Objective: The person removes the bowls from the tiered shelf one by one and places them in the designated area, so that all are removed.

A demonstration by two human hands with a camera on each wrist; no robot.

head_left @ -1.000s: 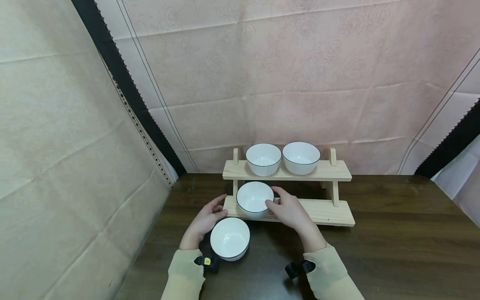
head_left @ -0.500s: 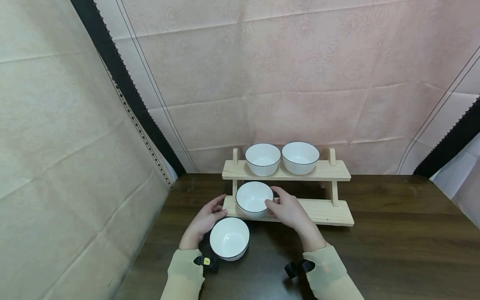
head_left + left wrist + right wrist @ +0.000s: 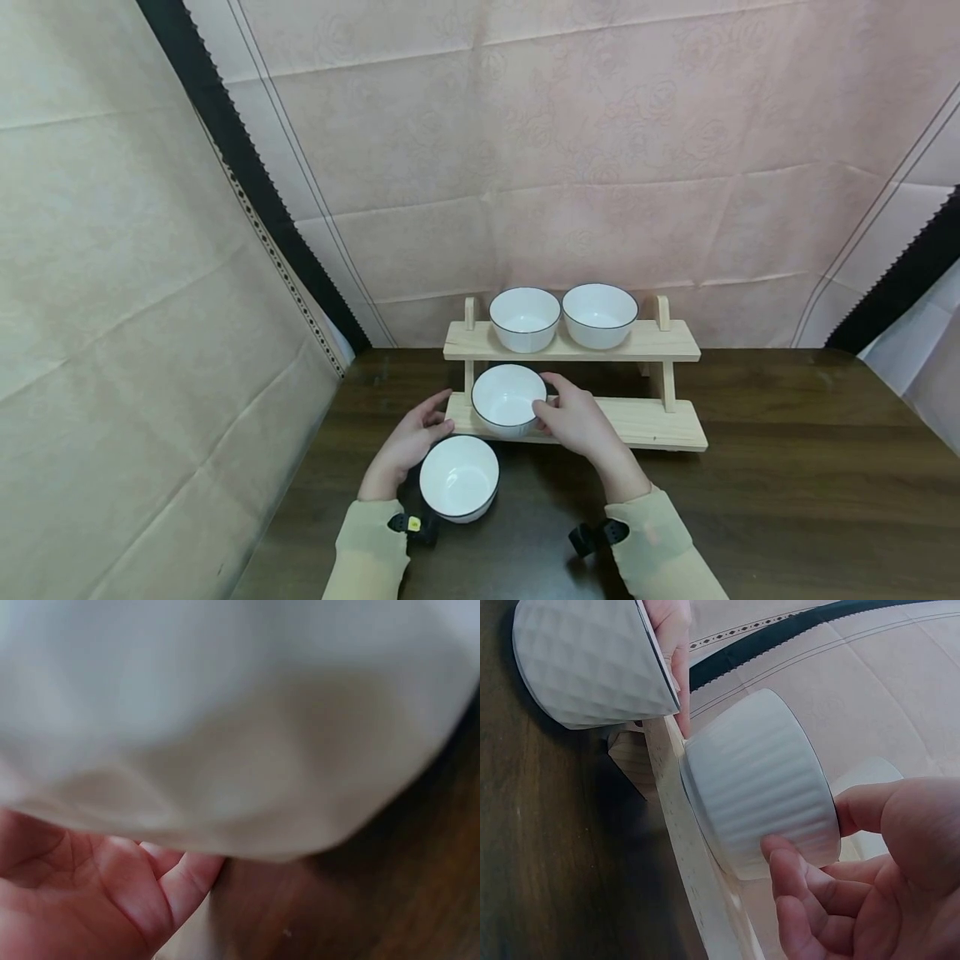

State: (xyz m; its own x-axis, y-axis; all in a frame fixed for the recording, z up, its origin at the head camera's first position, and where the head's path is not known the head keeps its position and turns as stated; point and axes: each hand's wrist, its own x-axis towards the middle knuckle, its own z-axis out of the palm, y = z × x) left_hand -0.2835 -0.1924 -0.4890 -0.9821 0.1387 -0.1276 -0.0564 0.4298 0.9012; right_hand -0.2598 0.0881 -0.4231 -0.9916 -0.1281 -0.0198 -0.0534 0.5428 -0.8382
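Head view is showing a pale cloth wall [image 3: 600, 167] hanging at the back, and a big brown bench [image 3: 795, 433] is reaching out in front of it. On the bench, a wooden shelf [image 3: 669, 387] is standing, and it is having two steps, a top board [image 3: 660, 343] and a bottom board [image 3: 645, 425]. Four white bowls are sitting about. Up on the top board, the left top bowl [image 3: 524, 312] and the right top bowl [image 3: 600, 308] are sitting side by side, and no hand is touching them, so those two are looking done. The low bowl [image 3: 507, 396] is sitting near the left end of the bottom board, and I am guessing it is almost done, because a hand is holding it. The bench bowl [image 3: 460, 477] is standing on the bench, just in front of the shelf, so it is looking like the one left to do.

The right hand [image 3: 581, 423] is pinching the low bowl by its side and rim. The left hand [image 3: 407, 442] is bending loosely by the bench bowl, near the shelf's left end, and it is not grasping anything that is showing. In the left wrist view the bench bowl is hiding its fingertips, so I am not able to tell if they are touching the wood.
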